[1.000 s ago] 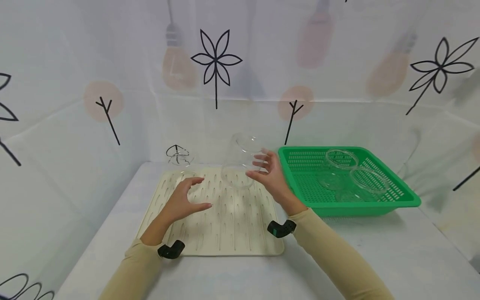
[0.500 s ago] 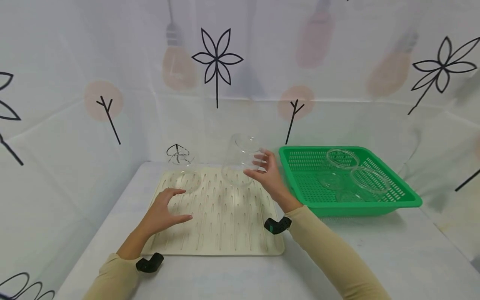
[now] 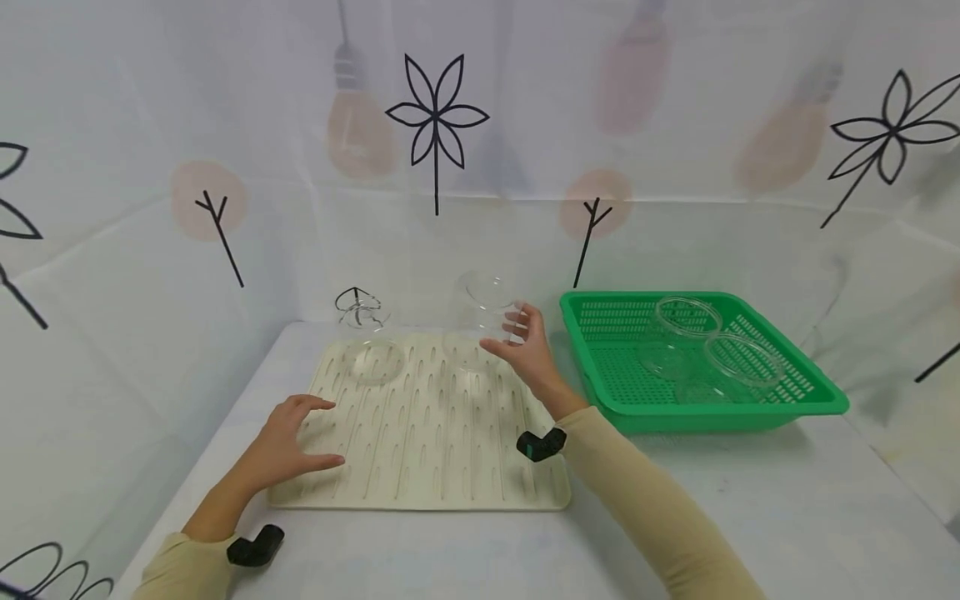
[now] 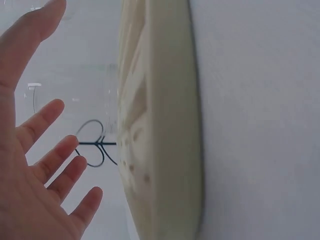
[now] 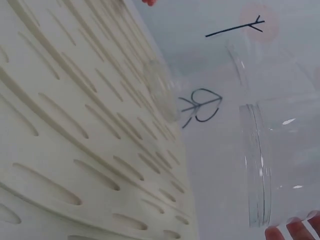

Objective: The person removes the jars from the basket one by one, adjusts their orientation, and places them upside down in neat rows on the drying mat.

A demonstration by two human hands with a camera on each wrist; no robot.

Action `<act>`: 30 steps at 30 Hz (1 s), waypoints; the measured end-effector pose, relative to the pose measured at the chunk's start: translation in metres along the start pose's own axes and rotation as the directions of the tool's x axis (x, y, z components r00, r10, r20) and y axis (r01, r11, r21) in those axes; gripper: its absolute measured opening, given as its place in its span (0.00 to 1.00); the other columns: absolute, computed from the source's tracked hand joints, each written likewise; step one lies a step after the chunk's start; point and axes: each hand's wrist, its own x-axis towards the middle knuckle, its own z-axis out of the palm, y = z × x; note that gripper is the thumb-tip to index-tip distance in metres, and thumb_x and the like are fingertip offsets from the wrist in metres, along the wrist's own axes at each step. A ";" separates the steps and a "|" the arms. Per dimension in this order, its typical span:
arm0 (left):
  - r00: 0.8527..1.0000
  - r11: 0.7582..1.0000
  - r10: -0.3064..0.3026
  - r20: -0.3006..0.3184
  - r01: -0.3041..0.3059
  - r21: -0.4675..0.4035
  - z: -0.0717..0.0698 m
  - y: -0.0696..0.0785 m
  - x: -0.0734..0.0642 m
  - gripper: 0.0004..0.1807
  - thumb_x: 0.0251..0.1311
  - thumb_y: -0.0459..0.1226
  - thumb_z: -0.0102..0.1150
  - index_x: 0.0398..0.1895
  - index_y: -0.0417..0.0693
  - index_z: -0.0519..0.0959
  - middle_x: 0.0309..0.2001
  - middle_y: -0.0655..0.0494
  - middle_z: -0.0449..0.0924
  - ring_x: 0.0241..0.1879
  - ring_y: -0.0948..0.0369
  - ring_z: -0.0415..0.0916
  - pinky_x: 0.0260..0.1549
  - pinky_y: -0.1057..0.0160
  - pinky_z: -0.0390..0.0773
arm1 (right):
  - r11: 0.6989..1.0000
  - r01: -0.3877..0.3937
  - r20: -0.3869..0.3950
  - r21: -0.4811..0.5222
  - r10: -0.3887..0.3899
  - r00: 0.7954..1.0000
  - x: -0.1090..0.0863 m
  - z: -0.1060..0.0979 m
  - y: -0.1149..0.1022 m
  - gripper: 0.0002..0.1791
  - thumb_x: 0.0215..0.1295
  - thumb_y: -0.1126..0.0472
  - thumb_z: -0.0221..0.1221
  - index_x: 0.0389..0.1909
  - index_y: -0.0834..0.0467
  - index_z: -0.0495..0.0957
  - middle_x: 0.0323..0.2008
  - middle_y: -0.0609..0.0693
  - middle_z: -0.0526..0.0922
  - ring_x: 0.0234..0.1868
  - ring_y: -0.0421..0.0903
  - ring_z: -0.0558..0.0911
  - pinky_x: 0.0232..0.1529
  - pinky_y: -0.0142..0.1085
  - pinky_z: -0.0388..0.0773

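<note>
A clear glass jar (image 3: 467, 321) is held by my right hand (image 3: 531, 354), whose thumb and fingers curve around its right side. In the right wrist view a gap shows between this jar's end (image 5: 256, 165) and the ribbed mat (image 5: 100, 140), and fingertips (image 5: 300, 229) show at its lower edge. A second clear jar (image 3: 377, 362) stands on the cream drying mat (image 3: 420, 467) at its back left. My left hand (image 3: 277, 442) hovers over the mat's left edge, thumb and fingers spread, holding nothing. In the left wrist view its fingers (image 4: 55, 155) are apart from everything.
A green plastic basket (image 3: 712, 421) stands on the table to the right of the mat. Inside it are two clear jars (image 3: 686, 317), side by side. A patterned white cloth (image 3: 480, 167) hangs behind the table (image 3: 420, 558).
My left hand has pulled back toward the left and nearer the body, away from the standing jar. My right hand with its jar has shifted slightly left.
</note>
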 end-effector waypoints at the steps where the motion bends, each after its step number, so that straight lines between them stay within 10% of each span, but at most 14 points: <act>1: 1.000 1.000 0.002 0.002 -0.002 0.007 -0.001 -0.003 -0.002 0.44 0.34 0.57 0.74 0.55 0.44 0.71 0.55 0.44 0.65 0.55 0.44 0.60 0.47 0.40 0.67 | 1.000 -0.012 -0.002 -0.003 0.012 1.000 0.000 0.000 0.002 0.46 0.53 0.61 0.67 0.68 0.57 0.49 0.62 0.58 0.61 0.61 0.54 0.65 0.59 0.47 0.65; 30: 0.965 0.997 0.003 0.261 -0.023 0.074 -0.026 -0.032 -0.028 0.56 0.25 0.59 0.76 0.59 0.36 0.68 0.58 0.33 0.64 0.56 0.36 0.60 0.49 0.36 0.63 | 0.951 -0.276 -0.064 -0.142 0.269 0.961 0.021 0.009 0.045 0.50 0.51 0.60 0.70 0.67 0.54 0.45 0.65 0.57 0.56 0.65 0.55 0.60 0.60 0.50 0.63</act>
